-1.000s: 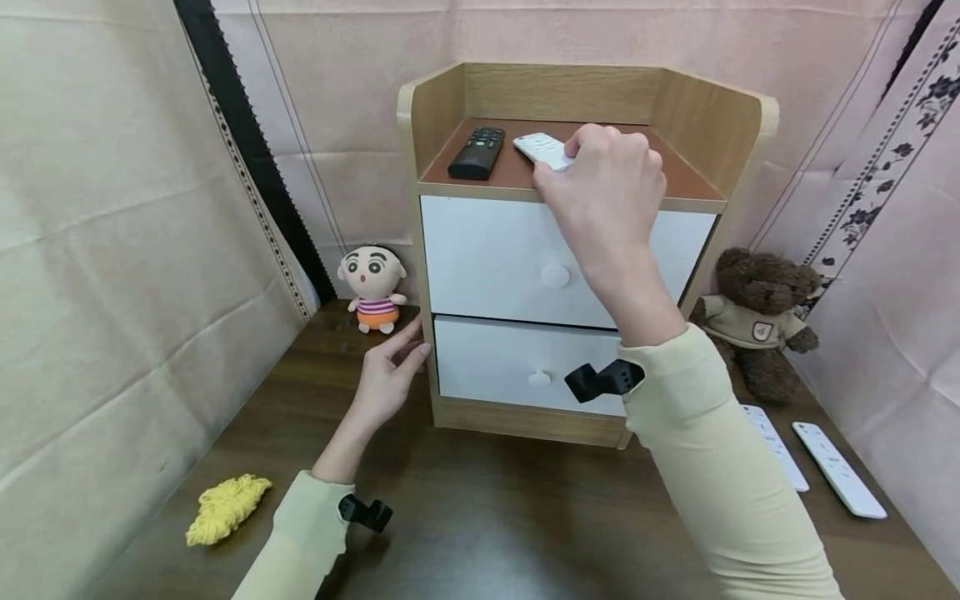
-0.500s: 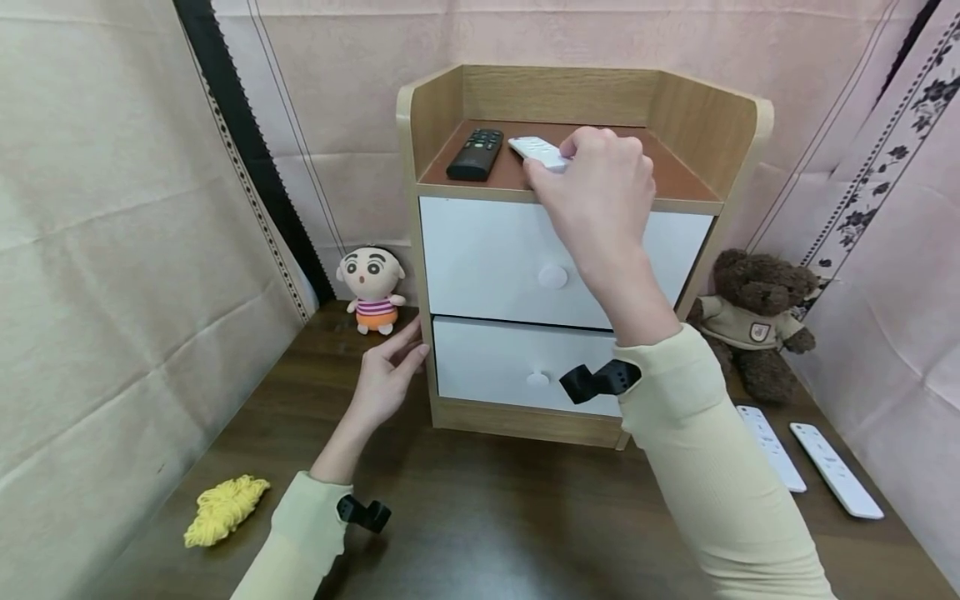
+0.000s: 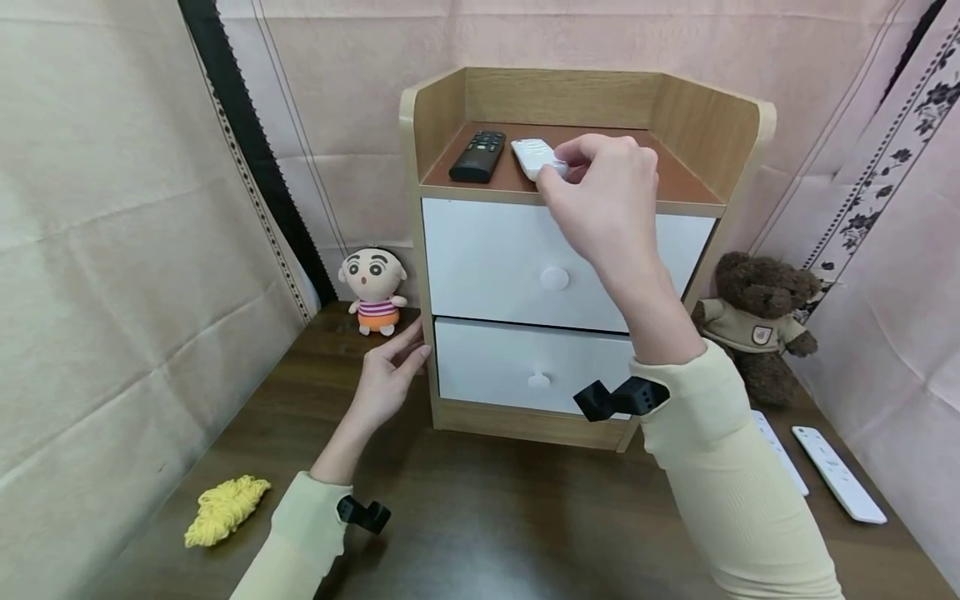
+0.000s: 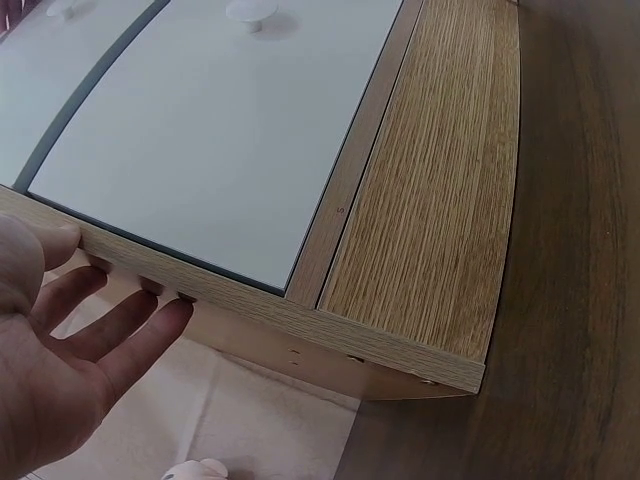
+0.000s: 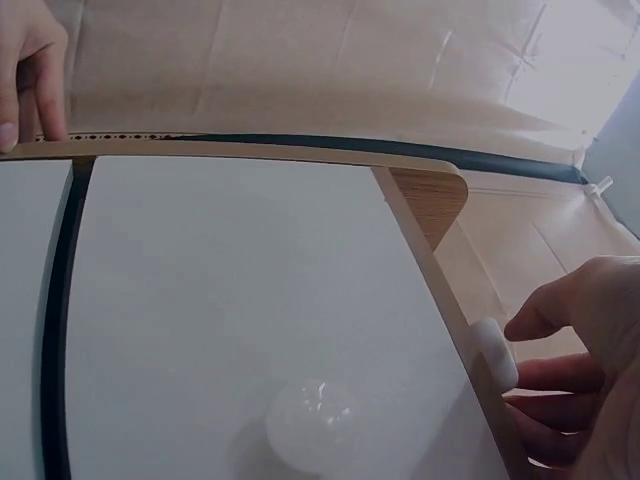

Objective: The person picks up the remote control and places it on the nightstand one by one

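At far left, yellow yarn (image 3: 227,510) lies on a dark wood table (image 3: 480,525), with a small doll (image 3: 375,287) upright beyond it, near the cabinet (image 3: 491,250). A left hand (image 3: 384,383) rests at the cabinet's left side, fingers apart and fairly straight, their tips touching the side panel, the thumb at its front edge; it grips nothing else. On the cabinet's top shelf (image 3: 681,182), a black remote (image 3: 478,157) lies at left, its long axis running mostly front to back. Just right of it, the white remote (image 3: 533,155) lies near the front edge, apart from its dark neighbor, its long axis slanting from far left to near right, toward the right hand (image 3: 611,192). That hand, by far the nearer of the two, reaches over the drawers, thumb and forefinger pinching the white remote's near right end, the rest of it pointing away beyond the fingertips, to the hand's left. At right, a brown bear (image 3: 765,321) in a shirt sits beside the cabinet; in front of it on the table lie an inner remote (image 3: 780,454), partly hidden by the sleeve (image 3: 735,475), and an outer remote (image 3: 838,475), both white
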Tool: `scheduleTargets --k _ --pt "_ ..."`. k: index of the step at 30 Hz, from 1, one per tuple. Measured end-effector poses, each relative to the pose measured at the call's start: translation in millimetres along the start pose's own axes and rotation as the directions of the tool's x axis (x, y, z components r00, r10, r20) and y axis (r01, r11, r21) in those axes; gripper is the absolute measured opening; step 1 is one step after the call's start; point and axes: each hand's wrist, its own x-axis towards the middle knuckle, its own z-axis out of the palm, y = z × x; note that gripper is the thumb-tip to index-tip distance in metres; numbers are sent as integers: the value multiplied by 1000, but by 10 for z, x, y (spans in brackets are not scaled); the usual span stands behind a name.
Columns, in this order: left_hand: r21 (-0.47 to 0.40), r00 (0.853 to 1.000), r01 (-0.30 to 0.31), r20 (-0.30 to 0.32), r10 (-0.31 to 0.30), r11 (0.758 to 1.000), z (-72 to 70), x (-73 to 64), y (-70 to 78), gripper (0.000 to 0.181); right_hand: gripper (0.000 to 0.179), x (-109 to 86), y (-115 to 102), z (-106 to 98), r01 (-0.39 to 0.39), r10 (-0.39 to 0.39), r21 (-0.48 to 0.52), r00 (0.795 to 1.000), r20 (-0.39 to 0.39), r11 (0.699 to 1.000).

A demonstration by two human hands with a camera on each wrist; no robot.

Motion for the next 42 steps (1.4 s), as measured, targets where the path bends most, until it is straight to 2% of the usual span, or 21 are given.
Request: scheduleTargets --k 5,12,27,29,37,42 --pt "-1 1000 -3 4 3 1000 6 -1 -7 47 25 25 12 -23 -31 30 56 999 16 998" --pt "-2 1000 -4 4 4 1000 -3 -1 -6 47 24 42 -16 15 -56 53 71 998 38 996" --pt "-20 1000 -5 16 6 1000 -12 8 -14 47 22 -1 16 45 1 1 121 1000 -16 993" --pt "-18 1000 -3 16 3 1000 -11 9 -19 47 21 -18 42 18 18 -15 126 999 -29 992" --pt "-8 1000 0 16 0 1000 -13 13 -3 48 26 -169 208 -207 158 -154 146 987 -40 977" --pt "-6 1000 8 16 -8 1000 -17 13 -3 48 27 -330 428 -412 254 -237 130 963 -130 958"
